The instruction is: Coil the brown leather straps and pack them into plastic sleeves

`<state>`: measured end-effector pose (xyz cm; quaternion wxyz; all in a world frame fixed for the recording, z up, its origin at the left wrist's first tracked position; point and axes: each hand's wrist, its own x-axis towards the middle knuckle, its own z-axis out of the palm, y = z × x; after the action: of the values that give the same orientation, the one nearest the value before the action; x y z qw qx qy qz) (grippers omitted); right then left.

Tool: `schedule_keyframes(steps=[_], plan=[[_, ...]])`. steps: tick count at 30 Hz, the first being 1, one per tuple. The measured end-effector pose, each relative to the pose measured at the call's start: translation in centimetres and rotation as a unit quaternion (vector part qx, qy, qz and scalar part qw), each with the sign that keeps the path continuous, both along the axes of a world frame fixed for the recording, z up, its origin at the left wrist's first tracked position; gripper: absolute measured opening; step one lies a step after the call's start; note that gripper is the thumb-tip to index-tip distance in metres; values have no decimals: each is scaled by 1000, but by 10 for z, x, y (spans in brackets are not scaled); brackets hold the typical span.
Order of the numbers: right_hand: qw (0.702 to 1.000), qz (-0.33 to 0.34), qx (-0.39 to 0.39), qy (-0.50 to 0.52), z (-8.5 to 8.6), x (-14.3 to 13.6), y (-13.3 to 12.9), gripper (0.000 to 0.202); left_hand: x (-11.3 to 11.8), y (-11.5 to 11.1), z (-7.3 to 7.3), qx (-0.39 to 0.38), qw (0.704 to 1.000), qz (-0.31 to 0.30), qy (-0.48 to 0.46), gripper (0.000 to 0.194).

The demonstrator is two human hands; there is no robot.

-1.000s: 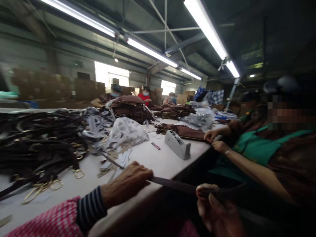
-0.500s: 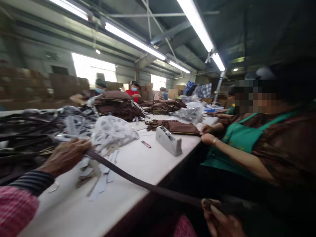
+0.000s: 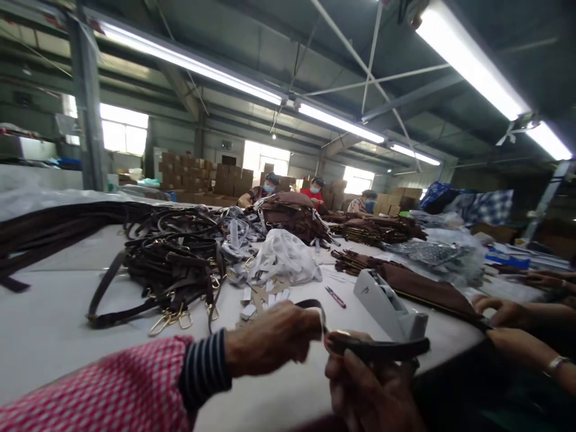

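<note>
My left hand, below a striped cuff, is closed on one end of a dark brown strap that curves between my hands. Close to its right, my right hand grips the folded part of the same strap, with a bit of gold-coloured metal at the fold. Both hands are above the white table's front edge. A pile of brown straps with gold clips lies to the left. Beyond my hands are white paper slips, a clear plastic bag, small red-handled snips and a grey tape dispenser.
Stacked brown bags stand further back, and more brown pieces lie behind the dispenser. Long dark straps stretch across the far left. A co-worker's hands are at the right edge; other people sit across the table.
The view has swung left. My left hand has come close to my right hand, and the strap, stretched out long between them before, is now gathered and folded in my right hand.
</note>
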<state>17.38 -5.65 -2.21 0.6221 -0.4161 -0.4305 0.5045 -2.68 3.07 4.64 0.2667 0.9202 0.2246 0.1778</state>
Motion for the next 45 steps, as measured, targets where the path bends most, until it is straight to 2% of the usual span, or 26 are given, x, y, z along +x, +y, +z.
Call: schedule_keyframes(steps=[2,4,5,6,8,10,12,13,14,16,18,19,21,23,25,27,28,30,32,34,37,39,40,42,45], plan=[[998,27,17,49,11,-26,21,45,-31,21,5,5,996,84,-34,22],[996,45,41,68,20,-50,45,42,-58,35,6,26,988,134,-70,53],[994,67,54,63,24,-61,57,40,-67,39,6,48,987,138,-73,59],[992,97,65,50,28,-73,70,38,-73,41,5,71,985,139,-68,57],[984,165,70,17,36,-93,94,40,-82,48,5,111,983,145,-38,31],[973,226,53,3,41,-106,113,45,-96,63,10,160,967,197,7,18],[963,267,28,2,41,-109,127,54,-125,88,25,229,922,304,63,18],[958,285,17,-6,39,-107,131,56,-146,103,36,250,888,373,103,18],[955,296,12,-21,35,-104,135,54,-169,116,47,263,840,457,127,22],[955,291,9,-63,26,-94,141,44,-211,137,67,271,784,545,125,32],[960,268,5,-87,13,-86,148,38,-230,147,75,291,741,594,118,33],[962,257,3,-91,6,-83,153,36,-228,148,72,311,736,589,120,35],[965,246,-3,-89,-8,-81,163,37,-200,149,52,354,764,521,141,38],[966,244,-10,-89,-21,-81,171,39,-153,152,16,316,825,434,179,27],[964,250,-24,-93,-33,-83,174,40,-108,160,-25,273,857,385,207,27],[958,265,-42,-102,-41,-83,174,42,-78,171,-59,241,867,377,218,29],[955,273,-50,-106,-43,-82,172,44,-70,177,-71,231,869,379,216,24],[950,285,-59,-112,-46,-81,168,48,-65,185,-85,218,872,391,199,11],[952,279,-53,-113,-47,-78,166,53,-70,186,-88,211,874,403,169,8],[962,248,-35,-110,-44,-76,166,55,-73,176,-81,210,878,409,137,14],[975,207,-35,-68,-34,-75,171,58,-66,136,-65,206,896,388,60,19],[972,225,-62,3,-23,-77,176,61,-51,98,-55,197,926,323,-18,18],[966,243,-83,44,-17,-78,179,62,-43,77,-51,190,944,268,-38,18],[949,270,-123,105,-2,-81,182,57,-26,42,-49,170,974,150,-7,15],[949,252,-138,130,20,-78,176,44,-10,11,-60,131,985,95,58,9]])
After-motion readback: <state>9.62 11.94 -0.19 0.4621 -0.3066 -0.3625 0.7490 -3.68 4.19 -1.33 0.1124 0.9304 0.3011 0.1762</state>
